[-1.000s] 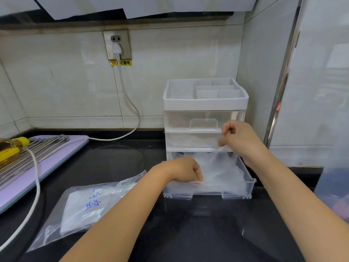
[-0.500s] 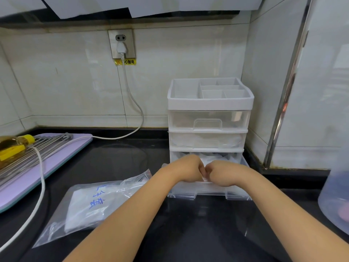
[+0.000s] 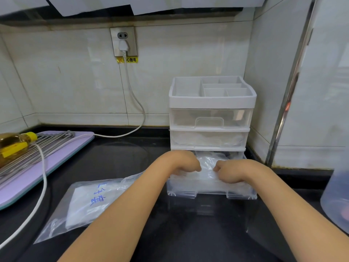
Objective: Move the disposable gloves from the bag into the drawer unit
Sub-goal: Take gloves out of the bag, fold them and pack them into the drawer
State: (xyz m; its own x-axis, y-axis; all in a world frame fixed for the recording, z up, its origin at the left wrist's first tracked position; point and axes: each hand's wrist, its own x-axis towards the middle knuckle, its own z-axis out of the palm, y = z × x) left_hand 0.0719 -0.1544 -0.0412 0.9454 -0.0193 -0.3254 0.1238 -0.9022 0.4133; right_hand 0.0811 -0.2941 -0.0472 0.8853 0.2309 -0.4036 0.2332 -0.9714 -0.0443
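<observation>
A white and clear drawer unit [image 3: 211, 103] stands against the right wall on the black counter. Its bottom drawer [image 3: 211, 193] is pulled out and holds crumpled clear disposable gloves [image 3: 207, 163]. My left hand [image 3: 181, 161] and my right hand [image 3: 230, 171] are both inside the drawer, fingers curled down onto the gloves, a small gap between them. To the left of the drawer lies a clear zip bag [image 3: 88, 201] with blue writing and white folded gloves inside.
A lilac tray [image 3: 22, 188] with metal rods and a yellow-capped oil bottle [image 3: 15, 142] sits at the left. A white power cord [image 3: 41, 178] runs from the wall socket [image 3: 123, 41] across the counter. A translucent container [image 3: 336, 197] stands at the right edge.
My right hand came down from the middle drawer's height into the bottom drawer. Both hands met over the gloves, then moved slightly apart.
</observation>
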